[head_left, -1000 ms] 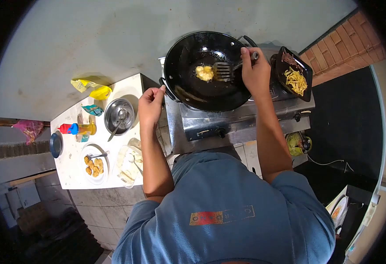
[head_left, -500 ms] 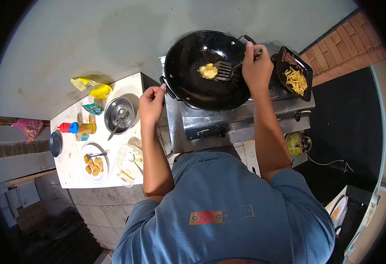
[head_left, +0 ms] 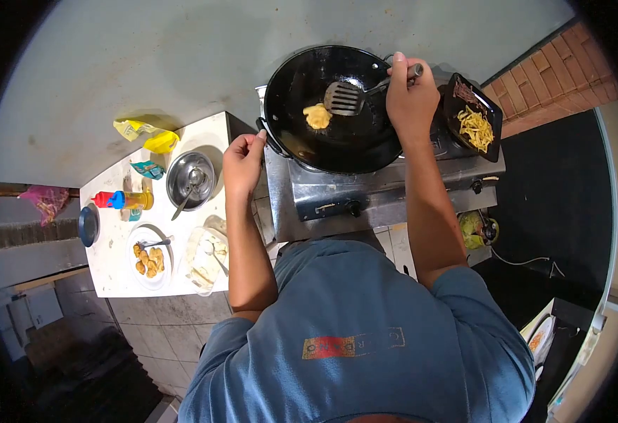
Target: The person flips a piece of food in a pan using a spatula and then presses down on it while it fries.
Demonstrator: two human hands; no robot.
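Note:
A large black wok (head_left: 358, 151) rests on the steel stove. My left hand (head_left: 244, 158) is closed on the wok's left handle. In my right hand (head_left: 411, 102) is the handle of a slotted spatula (head_left: 345, 98), held over the wok near its right rim. The spatula's blade lies inside the wok, touching or very near the right side of a small yellow piece of food (head_left: 317, 116). That piece sits left of the wok's middle.
To the right, a black plate (head_left: 493, 134) holds yellow strips and dark shreds. A white table (head_left: 112, 275) at the left bears a steel bowl (head_left: 172, 185), bottles (head_left: 136, 201), a plate of browned pieces (head_left: 153, 283) and a clear tub (head_left: 200, 278). A gas cylinder (head_left: 472, 229) stands below right.
The spatula has moved up and left, and its blade has turned. The yellow food has shifted left and changed shape. My left hand stays at the wok's handle.

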